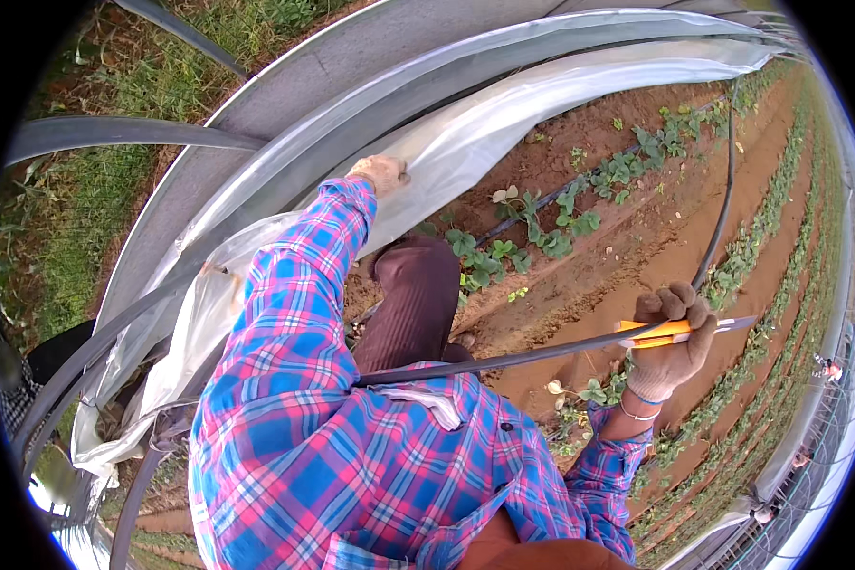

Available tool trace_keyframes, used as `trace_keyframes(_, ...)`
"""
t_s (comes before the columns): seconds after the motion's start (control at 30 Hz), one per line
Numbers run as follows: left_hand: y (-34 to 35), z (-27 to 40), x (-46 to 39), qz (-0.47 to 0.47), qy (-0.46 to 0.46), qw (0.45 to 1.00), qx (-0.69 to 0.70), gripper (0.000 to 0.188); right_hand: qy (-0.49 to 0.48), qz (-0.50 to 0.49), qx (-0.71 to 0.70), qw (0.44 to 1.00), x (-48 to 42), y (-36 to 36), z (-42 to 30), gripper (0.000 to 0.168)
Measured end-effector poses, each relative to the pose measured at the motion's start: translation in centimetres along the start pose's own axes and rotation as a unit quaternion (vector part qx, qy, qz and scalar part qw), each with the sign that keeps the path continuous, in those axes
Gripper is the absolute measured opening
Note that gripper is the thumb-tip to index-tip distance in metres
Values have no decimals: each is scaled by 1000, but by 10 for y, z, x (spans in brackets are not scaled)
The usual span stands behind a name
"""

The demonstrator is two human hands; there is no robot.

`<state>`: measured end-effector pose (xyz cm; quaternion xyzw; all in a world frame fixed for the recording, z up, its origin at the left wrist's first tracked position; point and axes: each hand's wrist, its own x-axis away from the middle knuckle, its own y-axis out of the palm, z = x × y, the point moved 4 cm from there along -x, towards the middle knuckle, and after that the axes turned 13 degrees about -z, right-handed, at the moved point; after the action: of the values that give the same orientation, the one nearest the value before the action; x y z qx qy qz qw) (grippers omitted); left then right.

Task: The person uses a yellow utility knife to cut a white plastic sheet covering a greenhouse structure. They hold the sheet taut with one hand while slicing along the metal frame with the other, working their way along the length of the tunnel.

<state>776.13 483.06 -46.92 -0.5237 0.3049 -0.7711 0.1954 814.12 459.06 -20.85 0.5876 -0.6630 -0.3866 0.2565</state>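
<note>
My left hand [380,173], in a light work glove, grips the edge region of a translucent plastic sheet [470,149] that hangs in long folds. A gloved right hand of mine [670,342] is closed around a yellow utility knife [655,333], its blade [737,323] extended towards the right. The same hand also has hold of a black hose or strap [527,358], which runs from my waist through the hand and curves up to the top right. My knee in dark ribbed cloth is beside the sheet's lower edge.
Rows of leafy plants [556,235] grow in brown soil, with a dark drip line [499,228] along the nearest row. Bent dark hoops [135,134] arch over at the left, beside a grey sheet [185,192] and grass [85,235]. Wire netting [791,499] stands at the lower right.
</note>
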Motion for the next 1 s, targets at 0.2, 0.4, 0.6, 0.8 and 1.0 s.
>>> trace_keyframes(0.2,24,13,52,268,10,963,-32,64,234,144,98,956,3,-138,119,23)
trace_keyframes(0.4,-75,-22,113,478,-103,819,-302,59,312,111,160,930,-5,-131,155,22)
trace_keyframes(0.6,-79,-54,117,283,-111,950,-77,34,350,-28,2,937,-36,-96,170,19)
trace_keyframes(0.8,-105,-20,166,329,66,942,34,23,335,-77,-76,936,-118,-37,267,21)
trace_keyframes(1.0,-123,0,158,260,26,955,140,30,309,-109,-227,917,-157,6,369,16)
